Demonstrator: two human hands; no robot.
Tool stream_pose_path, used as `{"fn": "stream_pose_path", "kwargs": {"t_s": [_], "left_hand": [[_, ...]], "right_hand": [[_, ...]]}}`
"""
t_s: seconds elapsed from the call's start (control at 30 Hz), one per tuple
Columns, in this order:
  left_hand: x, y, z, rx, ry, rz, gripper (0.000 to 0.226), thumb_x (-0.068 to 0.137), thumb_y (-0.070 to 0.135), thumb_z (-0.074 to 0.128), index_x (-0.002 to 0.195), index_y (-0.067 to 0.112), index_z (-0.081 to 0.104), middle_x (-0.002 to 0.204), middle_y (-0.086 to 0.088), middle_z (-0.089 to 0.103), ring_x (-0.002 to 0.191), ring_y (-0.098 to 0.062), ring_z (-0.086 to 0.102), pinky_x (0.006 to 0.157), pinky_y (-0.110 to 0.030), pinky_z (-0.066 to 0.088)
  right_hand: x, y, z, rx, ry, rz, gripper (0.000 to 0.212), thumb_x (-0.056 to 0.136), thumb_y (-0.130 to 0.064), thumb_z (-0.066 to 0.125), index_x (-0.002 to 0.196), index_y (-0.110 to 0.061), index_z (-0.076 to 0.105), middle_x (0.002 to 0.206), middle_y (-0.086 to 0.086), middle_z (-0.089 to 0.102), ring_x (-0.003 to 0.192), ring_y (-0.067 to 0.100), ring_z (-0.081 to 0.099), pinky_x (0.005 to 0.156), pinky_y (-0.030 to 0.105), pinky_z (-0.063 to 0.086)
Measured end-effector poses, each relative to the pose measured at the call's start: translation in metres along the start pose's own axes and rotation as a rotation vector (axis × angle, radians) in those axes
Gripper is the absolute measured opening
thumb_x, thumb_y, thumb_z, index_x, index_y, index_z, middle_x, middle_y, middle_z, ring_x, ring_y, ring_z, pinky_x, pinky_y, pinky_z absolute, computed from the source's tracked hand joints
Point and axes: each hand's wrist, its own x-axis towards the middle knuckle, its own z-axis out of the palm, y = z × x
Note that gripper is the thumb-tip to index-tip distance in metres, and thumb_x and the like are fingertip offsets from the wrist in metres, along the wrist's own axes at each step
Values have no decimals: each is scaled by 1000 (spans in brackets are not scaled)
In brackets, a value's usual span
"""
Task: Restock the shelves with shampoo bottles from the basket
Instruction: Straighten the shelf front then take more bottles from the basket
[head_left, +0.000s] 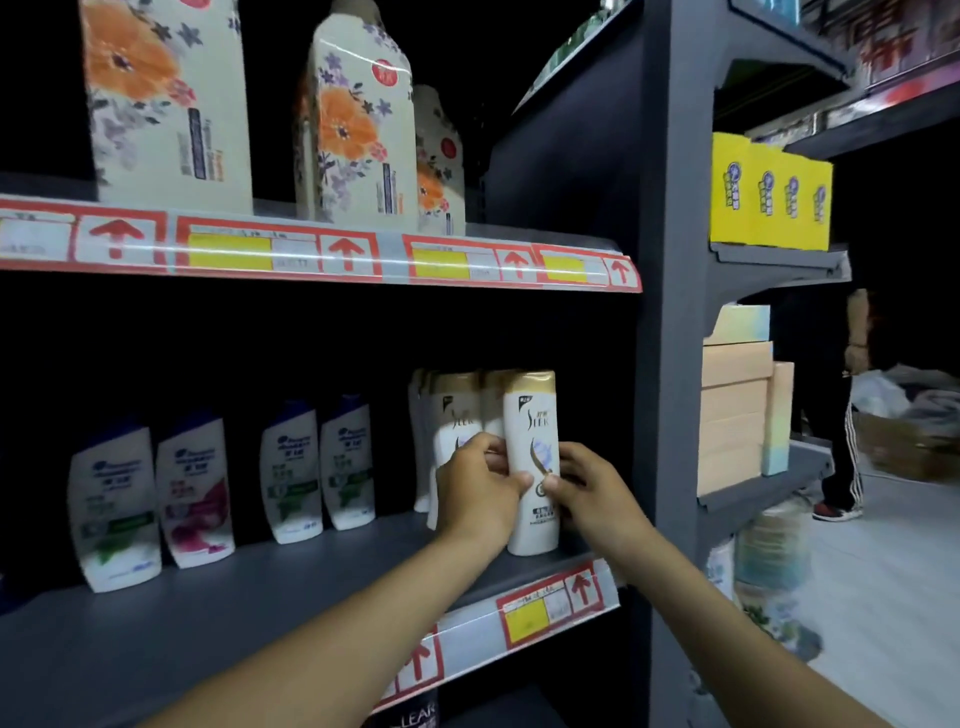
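Two bare forearms reach up from the bottom edge to the middle shelf (291, 587), and both hands meet on one shampoo bottle (531, 415) standing upright at the shelf's right end, close to the front edge. Left hand (480, 493) curls round the bottle's left side with its thumb across the front label; right hand (589, 486) grips the right side, thumb pressed on the lower label. Between them the bottle is held from both flanks, its base on or just above the shelf board; which, I cannot tell.

Just behind and to the left stand more of the same bottles (454, 410), packed close together. Further left along the shelf are four shorter blue-capped bottles (291, 473) in two pairs. A grey upright post (670, 312) rises just right of the held bottle. On the shelf above stand tall flowered bottles (363, 135).

That held bottle is slim, white, with a gold cap, dark lettering and a pale blue figure on its front.
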Motion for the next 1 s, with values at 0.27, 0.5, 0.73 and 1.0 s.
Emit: {"fn": "stream_pose_path", "kwargs": {"t_s": [0.27, 0.5, 0.73, 1.0], "left_hand": [[-7, 0, -1, 190, 107, 24, 23, 82, 15, 73, 94, 16, 53, 78, 5, 61, 74, -13, 63, 68, -30, 55], [-41, 8, -40, 558, -40, 250, 20, 96, 28, 46, 110, 18, 54, 106, -1, 61, 95, -21, 58, 75, -35, 50], [-140, -7, -140, 970, -174, 531, 38, 96, 26, 42, 132, 16, 51, 125, -3, 54, 115, -24, 45, 91, -39, 42], [-349, -98, -299, 1239, -387, 382, 38, 89, 17, 49, 124, 9, 60, 125, -13, 58, 111, -34, 53, 86, -44, 44]], "right_hand": [[3, 1, 4, 35, -66, 56, 35, 95, -5, 53, 123, -26, 54, 121, 0, 65, 111, 16, 62, 93, 35, 53], [-46, -36, 14, -565, 147, -15, 52, 100, -22, 47, 148, -17, 29, 146, 9, 41, 130, 25, 44, 100, 34, 41], [-172, -64, 85, -936, 45, -191, 47, 99, -27, 42, 145, -22, 33, 147, 7, 34, 135, 28, 34, 92, 40, 45], [-373, -32, 213, -1012, -432, -170, 52, 93, -18, 51, 143, -13, 37, 144, 16, 35, 129, 37, 37, 96, 46, 42]]}}
